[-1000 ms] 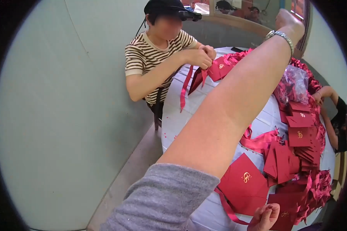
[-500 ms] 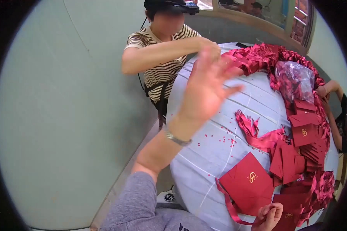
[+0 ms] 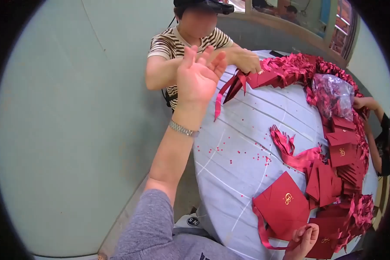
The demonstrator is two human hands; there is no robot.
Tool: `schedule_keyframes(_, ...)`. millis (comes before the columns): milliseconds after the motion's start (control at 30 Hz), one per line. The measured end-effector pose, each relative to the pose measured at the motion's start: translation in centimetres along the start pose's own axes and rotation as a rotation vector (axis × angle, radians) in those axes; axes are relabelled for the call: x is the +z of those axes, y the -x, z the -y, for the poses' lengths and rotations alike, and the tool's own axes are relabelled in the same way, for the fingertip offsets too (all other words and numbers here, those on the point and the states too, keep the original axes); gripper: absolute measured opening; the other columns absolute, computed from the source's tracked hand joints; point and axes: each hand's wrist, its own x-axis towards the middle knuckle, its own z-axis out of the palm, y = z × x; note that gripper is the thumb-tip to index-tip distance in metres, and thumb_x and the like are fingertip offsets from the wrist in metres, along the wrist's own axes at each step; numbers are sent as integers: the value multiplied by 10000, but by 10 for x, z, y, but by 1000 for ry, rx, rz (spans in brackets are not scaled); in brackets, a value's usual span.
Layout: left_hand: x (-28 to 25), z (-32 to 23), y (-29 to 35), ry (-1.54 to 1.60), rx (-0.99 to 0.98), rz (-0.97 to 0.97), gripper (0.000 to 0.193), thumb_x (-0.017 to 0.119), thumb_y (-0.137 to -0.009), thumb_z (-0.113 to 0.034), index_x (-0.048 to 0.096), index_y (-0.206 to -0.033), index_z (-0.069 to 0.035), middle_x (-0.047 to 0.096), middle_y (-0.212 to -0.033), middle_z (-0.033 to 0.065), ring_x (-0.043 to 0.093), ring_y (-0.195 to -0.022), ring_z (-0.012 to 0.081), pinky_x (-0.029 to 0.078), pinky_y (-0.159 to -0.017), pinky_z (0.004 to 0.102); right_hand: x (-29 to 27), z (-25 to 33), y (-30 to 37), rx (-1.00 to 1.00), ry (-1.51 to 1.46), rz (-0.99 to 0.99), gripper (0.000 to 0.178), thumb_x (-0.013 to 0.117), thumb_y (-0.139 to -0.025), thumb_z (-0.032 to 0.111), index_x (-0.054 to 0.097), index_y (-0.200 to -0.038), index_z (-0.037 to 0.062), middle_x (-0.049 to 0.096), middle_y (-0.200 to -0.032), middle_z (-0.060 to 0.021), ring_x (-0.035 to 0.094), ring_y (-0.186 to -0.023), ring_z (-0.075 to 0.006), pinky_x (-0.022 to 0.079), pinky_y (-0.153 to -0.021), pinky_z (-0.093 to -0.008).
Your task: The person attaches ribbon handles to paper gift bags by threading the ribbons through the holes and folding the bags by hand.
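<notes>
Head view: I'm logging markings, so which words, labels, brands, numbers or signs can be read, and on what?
Large red envelope: gold emblem; I don't copy out lettering.
Other red envelopes: gold emblems, too small to read surely.
White item at lower centre: round dark badge, likewise not copied.
Grey shirt: dark lettering, cut off below.

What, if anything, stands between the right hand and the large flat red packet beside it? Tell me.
Nothing visible stands between the right hand and the near edge of the flat red packet; the red ribbon curves past the packet's lower left side.
</notes>
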Motion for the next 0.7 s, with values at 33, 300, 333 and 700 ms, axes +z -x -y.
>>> schedule_keyframes(33, -4, -3, -7, 10, -20, -32, 697, 587, -887, -394, 159, -1370, -129, 406, -1205, 163, 533, -1014, 387, 468, -880, 484, 1, 0, 1, 3, -1, -28, 109, 528, -941, 127, 567, -1010, 53, 518, -737, -46, 426, -582, -107, 371, -513, -212)
schedule_keyframes(300, -10, -11, -53, 184, -198, 271, 464, 504, -914, -336, 360, -1170, 23, 532, -1084, 224, 544, -1024, 386, 454, -924, 516, -16, 0, -16, -158, 100, -112, 49, 498, -937, 101, 477, -922, 59, 418, -604, -9, 311, -431, -65, 237, -383, -206)
schedule_keyframes(333, -2, -10, -45, 37, -238, 361, 451, 464, -926, -319, 410, -1176, 52, 493, -1210, 258, 533, -1068, 391, 433, -956, 490, -9, 6, -23, -164, 115, -170, 73, 505, -941, 121, 480, -926, 54, 432, -632, -24, 322, -450, -69, 246, -399, -217)
schedule_keyframes(700, 60, 211, 181, -1427, -54, 1405, 459, 722, -736, -202, 577, -1112, 18, 568, -1159, 189, 508, -1133, 317, 406, -927, 399, -39, 71, 1, -450, 12, 17, 178, 481, -964, 175, 516, -1001, 4, 473, -670, -21, 316, -472, -43, 243, -444, -207)
